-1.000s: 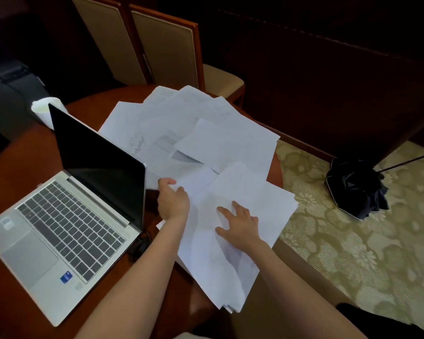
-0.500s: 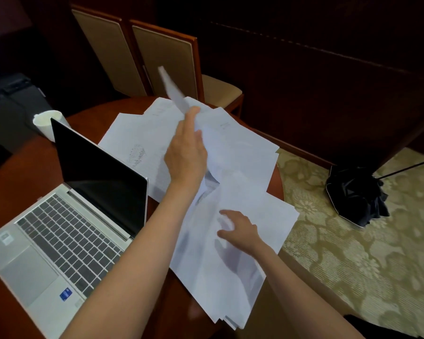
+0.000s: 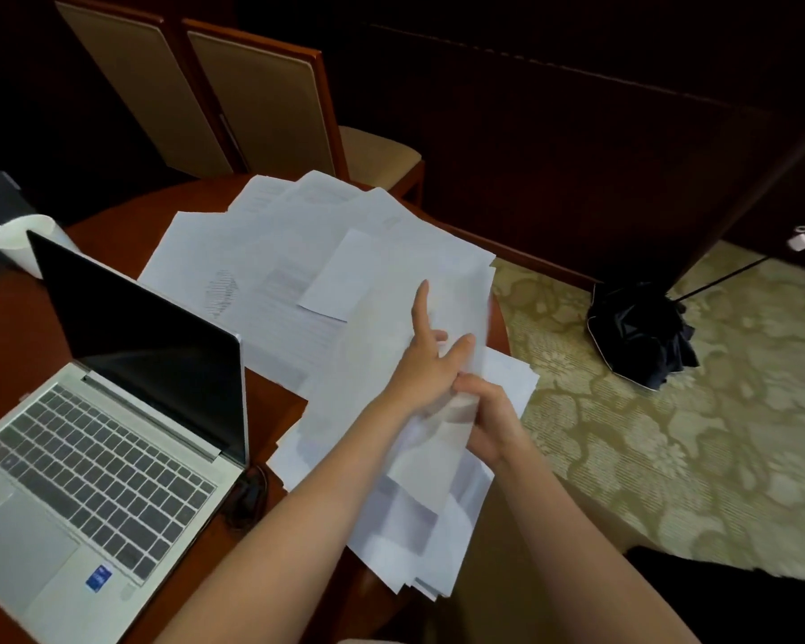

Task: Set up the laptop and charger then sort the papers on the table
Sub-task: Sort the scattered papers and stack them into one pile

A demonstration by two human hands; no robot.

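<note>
White papers (image 3: 270,253) are spread loose over the wooden table (image 3: 108,225) beside the opened laptop (image 3: 126,411), some overhanging the near edge. One sheet (image 3: 431,476) is held above the pile. The right hand (image 3: 491,422) is curled round its lower part, and the left hand (image 3: 426,369), forefinger straight, is laid against it; whether it is pinched there cannot be told through the blur. Such sheets are judged light, limp and easily creased, best taken by an edge.
</note>
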